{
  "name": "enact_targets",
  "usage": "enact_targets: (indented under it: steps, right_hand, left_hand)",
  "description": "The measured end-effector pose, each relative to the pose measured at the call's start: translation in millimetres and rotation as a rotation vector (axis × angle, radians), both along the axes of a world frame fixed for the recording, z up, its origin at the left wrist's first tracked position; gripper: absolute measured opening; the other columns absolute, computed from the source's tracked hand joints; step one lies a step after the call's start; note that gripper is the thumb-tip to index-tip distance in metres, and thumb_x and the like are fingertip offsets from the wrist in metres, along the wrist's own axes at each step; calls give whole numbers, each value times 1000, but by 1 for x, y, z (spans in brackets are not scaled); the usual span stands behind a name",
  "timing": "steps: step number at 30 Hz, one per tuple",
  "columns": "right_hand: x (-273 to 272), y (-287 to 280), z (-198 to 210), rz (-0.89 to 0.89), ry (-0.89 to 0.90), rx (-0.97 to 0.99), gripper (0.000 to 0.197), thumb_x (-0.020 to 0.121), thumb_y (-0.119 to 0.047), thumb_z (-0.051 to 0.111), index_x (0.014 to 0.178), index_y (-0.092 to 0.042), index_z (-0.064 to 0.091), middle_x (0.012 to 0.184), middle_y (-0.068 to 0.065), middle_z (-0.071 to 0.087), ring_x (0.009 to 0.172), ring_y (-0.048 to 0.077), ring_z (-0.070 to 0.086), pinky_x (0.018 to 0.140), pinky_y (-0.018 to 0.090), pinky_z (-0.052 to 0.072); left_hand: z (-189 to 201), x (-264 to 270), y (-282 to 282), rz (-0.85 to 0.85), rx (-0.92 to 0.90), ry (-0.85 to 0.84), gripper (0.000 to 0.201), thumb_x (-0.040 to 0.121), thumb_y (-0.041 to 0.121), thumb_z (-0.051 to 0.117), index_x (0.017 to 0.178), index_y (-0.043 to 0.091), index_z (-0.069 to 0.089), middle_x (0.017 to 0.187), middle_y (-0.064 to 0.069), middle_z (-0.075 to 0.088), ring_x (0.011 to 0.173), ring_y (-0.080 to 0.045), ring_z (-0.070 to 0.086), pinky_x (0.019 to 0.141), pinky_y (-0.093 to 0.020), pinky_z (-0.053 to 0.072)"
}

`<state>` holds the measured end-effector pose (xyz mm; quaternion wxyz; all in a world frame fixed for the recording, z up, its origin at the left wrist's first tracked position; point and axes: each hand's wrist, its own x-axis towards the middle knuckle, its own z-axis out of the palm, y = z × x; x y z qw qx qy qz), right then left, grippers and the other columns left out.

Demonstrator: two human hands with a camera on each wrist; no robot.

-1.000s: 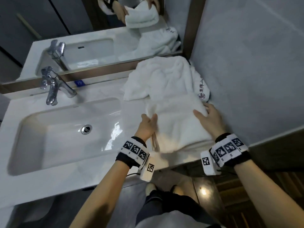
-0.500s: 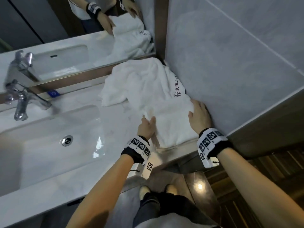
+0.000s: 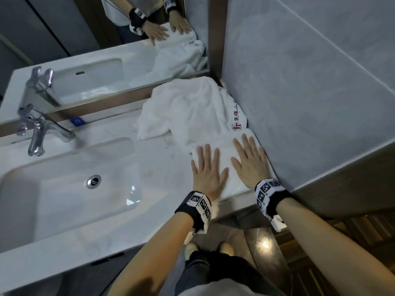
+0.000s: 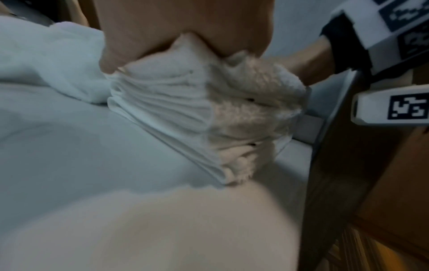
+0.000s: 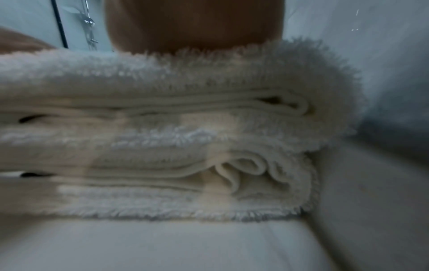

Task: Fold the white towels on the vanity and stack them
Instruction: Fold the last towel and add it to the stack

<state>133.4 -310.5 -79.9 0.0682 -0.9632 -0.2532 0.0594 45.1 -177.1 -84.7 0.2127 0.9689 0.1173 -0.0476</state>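
Where the vanity (image 3: 162, 167) meets the grey side wall (image 3: 299, 92), a folded white towel (image 3: 228, 167) lies at the counter's front right corner, its right edge against that wall. Both hands lie flat on top of it, side by side and apart: the left hand (image 3: 208, 169) over its left part, the right hand (image 3: 250, 162) over its right part, each with fingers straight and slightly spread, palms down, gripping nothing. From the right wrist view, the towel (image 5: 162, 146) shows as several stacked plush layers with hemmed edges, resting on the counter. From the left wrist view, the same layers (image 4: 197, 119) bulge under the left palm (image 4: 185, 27).

Just behind the folded towel, touching its far edge, an unfolded white towel (image 3: 188, 110) lies crumpled in the back corner, with dark printed characters and a round logo on its right side. To the left, a white basin (image 3: 70, 184) is sunk into the counter, with a chrome faucet (image 3: 40, 129) behind it. A mirror (image 3: 96, 39) along the back reflects the hands and towels. Both wrists wear black bands with square markers.
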Motion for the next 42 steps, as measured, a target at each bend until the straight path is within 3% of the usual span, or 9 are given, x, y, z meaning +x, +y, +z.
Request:
enact_targets:
  steps: [10,14,17,20,26,33,36,39,42]
  right_hand:
    - [9,4,14,32,172,-31,65,98,-48,28,151,-26,-1,161,0,-12,148,20,-10,118,49,4]
    - [26,16,39,7,249,9,60,93,-36,46,147,-18,28,159,8,14,146,26,12,114,46,18]
    - [44,34,58,-32,151,252,41,89,-24,54,127,-8,56,138,13,50,129,28,43,106,37,32]
    - [67,50,70,-171,210,300,43,88,-23,54,128,-9,53,134,15,54,121,33,52,99,37,41]
    - [103,73,69,-373,350,92,55,87,-27,55,131,-2,36,133,23,50,120,41,49,99,44,44]
    - [122,90,62,-515,430,368,69,77,-12,71,135,-2,37,139,19,44,125,33,48,100,32,39]
    - [127,105,71,-471,504,589,54,81,-6,63,132,-10,45,133,17,48,115,27,51,94,29,40]
    - [121,126,92,-458,700,823,22,89,-9,54,110,-13,59,111,16,56,85,18,58,67,26,56]
    - [110,155,105,-319,904,886,30,95,-3,36,111,-10,60,108,12,59,92,21,59,66,25,57]
  left_hand:
    - [1,-12,28,-87,28,-44,57,99,48,19,151,30,3,160,9,-9,146,-11,-16,117,-51,-12]
    - [20,-13,54,-34,60,-203,47,100,32,33,144,16,33,153,-1,31,142,-19,28,118,-47,16]
    - [35,3,78,95,-50,-341,39,96,19,44,133,8,46,136,-10,51,121,-29,52,101,-38,41]
    - [43,25,102,144,-48,-271,43,94,17,47,136,10,42,137,-9,50,117,-28,52,92,-37,43]
    - [45,72,134,25,-78,-125,52,92,23,52,141,16,35,142,-7,44,125,-29,45,98,-39,41]
    - [42,109,146,-50,-148,-7,38,87,16,56,123,14,46,116,-14,57,105,-33,53,79,-33,38]
    - [42,110,163,69,-223,-103,32,88,15,52,119,10,48,112,-16,56,98,-33,55,75,-31,35]
    - [48,102,199,296,-348,-260,28,89,9,51,117,6,51,111,-20,53,91,-32,57,71,-24,33]
    - [55,89,241,473,-388,-308,27,86,8,52,112,5,56,112,-21,55,96,-34,59,81,-31,46]
